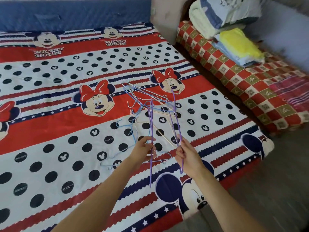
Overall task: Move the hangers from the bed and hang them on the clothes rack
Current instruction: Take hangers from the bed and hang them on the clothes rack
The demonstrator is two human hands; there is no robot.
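Note:
A loose tangle of thin wire hangers (143,99), blue, white and purple, lies on the bed (50,114) with its cartoon-mouse sheet. My left hand (144,150) grips one purple hanger (151,128) by its wire, lifted off the sheet. My right hand (184,154) grips a second purple hanger (174,118), which reaches up toward the tangle. A light blue hanger (117,156) lies flat on the sheet left of my left hand. No clothes rack is in view.
A lower bench or mattress with a red checked cover (234,77) runs along the bed's right side, stacked with folded bedding (217,15) and yellow and blue cloths (239,47). Bare floor (267,198) shows at the lower right. A blue padded headboard (75,14) stands behind the bed.

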